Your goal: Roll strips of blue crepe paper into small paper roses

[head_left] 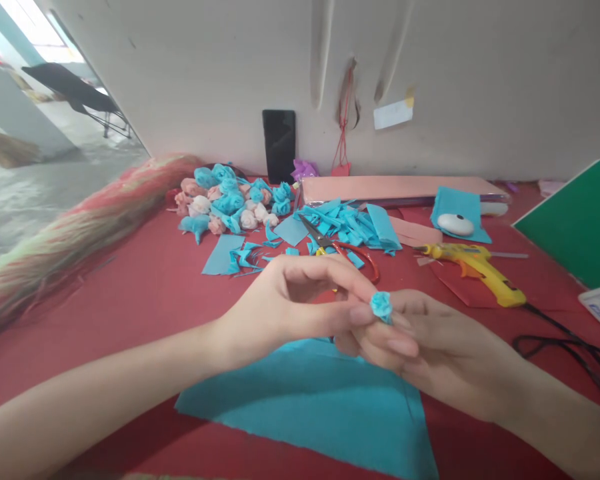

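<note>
Between the fingertips of both hands is a small blue crepe paper flower point(381, 307), its ruffled top facing me. My left hand point(310, 293) pinches it from the left with thumb and index finger. From the right, my right hand point(430, 333) grips it, its fingers curled around the base, which they hide. Beneath the hands lies a large sheet of blue crepe paper point(305, 407) on the red table point(145, 313). Just beyond my left hand, scissors point(325, 243) with red and yellow handles rest among blue paper scraps point(347, 223).
Several blue, pink and white paper flowers point(230, 200) are heaped at the back left. A yellow glue gun point(480, 267) with a black cord lies at right. A phone point(280, 147) leans on the wall. A white oval object point(455, 225) sits on folded blue paper.
</note>
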`<state>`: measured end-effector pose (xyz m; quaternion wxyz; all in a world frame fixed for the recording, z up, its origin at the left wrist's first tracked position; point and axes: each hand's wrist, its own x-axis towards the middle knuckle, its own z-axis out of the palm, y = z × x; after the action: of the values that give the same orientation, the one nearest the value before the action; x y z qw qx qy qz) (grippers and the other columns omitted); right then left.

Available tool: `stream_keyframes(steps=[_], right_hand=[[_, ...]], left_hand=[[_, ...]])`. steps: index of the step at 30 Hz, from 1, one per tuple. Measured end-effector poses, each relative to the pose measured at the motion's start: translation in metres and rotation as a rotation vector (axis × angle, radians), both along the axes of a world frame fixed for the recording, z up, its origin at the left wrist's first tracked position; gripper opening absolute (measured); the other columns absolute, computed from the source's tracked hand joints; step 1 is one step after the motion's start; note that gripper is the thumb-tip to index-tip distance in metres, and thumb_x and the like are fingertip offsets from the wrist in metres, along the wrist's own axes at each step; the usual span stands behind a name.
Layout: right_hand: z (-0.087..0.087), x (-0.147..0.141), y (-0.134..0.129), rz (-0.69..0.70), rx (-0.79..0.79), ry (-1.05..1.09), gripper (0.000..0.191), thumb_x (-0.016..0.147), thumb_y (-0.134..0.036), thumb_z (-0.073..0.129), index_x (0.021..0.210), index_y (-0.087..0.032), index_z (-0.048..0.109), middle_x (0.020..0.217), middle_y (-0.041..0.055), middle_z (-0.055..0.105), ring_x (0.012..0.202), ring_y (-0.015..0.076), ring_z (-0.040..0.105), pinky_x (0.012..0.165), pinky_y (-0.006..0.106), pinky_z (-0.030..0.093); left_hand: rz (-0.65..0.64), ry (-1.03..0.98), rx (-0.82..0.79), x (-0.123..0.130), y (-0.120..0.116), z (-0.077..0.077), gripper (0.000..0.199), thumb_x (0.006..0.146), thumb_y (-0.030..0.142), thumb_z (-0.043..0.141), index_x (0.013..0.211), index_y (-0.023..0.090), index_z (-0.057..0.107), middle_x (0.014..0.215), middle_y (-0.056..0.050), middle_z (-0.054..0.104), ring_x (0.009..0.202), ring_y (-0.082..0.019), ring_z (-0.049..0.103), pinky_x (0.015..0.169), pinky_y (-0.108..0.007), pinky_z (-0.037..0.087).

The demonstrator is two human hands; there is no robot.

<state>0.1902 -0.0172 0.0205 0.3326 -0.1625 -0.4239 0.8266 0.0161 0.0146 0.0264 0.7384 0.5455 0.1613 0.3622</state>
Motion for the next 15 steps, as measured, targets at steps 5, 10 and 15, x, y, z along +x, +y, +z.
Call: stream_keyframes(steps=[5, 10, 15], right_hand=[[0.004, 0.000, 0.000, 0.013, -0.024, -0.013, 0.029, 0.091, -0.028, 0.059, 0.066, -0.019, 0.050, 0.059, -0.0062, 0.035, 0.059, 0.0110, 0.028, 0.057, 0.029, 0.021], [0.005, 0.001, 0.000, 0.021, -0.062, -0.027, 0.033, 0.093, -0.023, 0.058, 0.063, -0.018, 0.046, 0.064, -0.0059, 0.035, 0.056, 0.0088, 0.026, 0.057, 0.029, 0.021], [0.004, 0.000, -0.001, 0.037, -0.127, -0.036, 0.025, 0.089, -0.027, 0.065, 0.069, -0.018, 0.055, 0.064, -0.0053, 0.039, 0.056, 0.0091, 0.028, 0.055, 0.026, 0.021]], left_hand=[[0.127, 0.091, 0.369, -0.004, 0.006, -0.001, 0.011, 0.077, 0.012, 0.074, 0.086, 0.019, 0.072, 0.085, -0.001, 0.066, 0.081, -0.012, 0.061, 0.076, -0.020, 0.053], [0.215, 0.101, 1.005, -0.009, 0.015, 0.007, 0.024, 0.079, 0.006, 0.066, 0.101, 0.014, 0.065, 0.095, -0.006, 0.072, 0.092, -0.016, 0.064, 0.088, -0.030, 0.051], [0.221, 0.193, 1.286, -0.011, 0.015, 0.019, 0.023, 0.076, 0.003, 0.063, 0.095, 0.015, 0.063, 0.079, -0.002, 0.072, 0.077, -0.015, 0.063, 0.086, -0.032, 0.050]])
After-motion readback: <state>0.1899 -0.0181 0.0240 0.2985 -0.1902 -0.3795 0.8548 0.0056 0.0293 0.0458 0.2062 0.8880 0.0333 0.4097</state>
